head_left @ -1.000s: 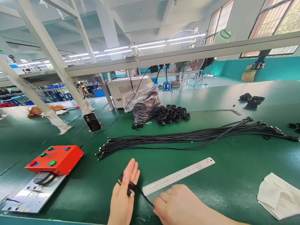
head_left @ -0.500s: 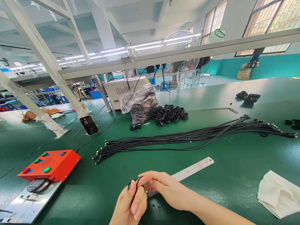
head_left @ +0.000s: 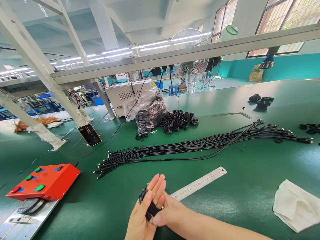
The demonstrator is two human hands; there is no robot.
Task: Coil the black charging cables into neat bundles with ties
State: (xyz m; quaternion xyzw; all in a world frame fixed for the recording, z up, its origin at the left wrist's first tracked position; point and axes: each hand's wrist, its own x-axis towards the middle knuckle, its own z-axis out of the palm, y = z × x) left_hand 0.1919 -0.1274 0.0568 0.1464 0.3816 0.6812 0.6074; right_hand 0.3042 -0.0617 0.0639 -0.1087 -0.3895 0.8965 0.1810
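Between my two hands sits a small coil of black cable (head_left: pixel 144 196), wound in several tight loops. My left hand (head_left: pixel 141 215) grips it from the left, with the thumb across the front of the loops. My right hand (head_left: pixel 172 208) comes in from the right and presses its thumb on the lower end of the coil, near a connector tip. The overlapping hands partly hide the loops. Just beyond my right hand, a steel ruler (head_left: pixel 200 183) lies slanted on the green table (head_left: pixel 112 206).
A long bundle of straight black cables (head_left: pixel 175 148) stretches across the table. Behind it are finished coils (head_left: pixel 178 120) and a plastic bag (head_left: pixel 150 113). An orange box with buttons (head_left: pixel 47 180) stands left, near a phone (head_left: pixel 89 134). A white cloth (head_left: pixel 295 205) lies right.
The loose black loop in my hands is now a compact coil of several turns. My right hand has turned and moved in, its thumb now pressing the coil. The view has shifted slightly.
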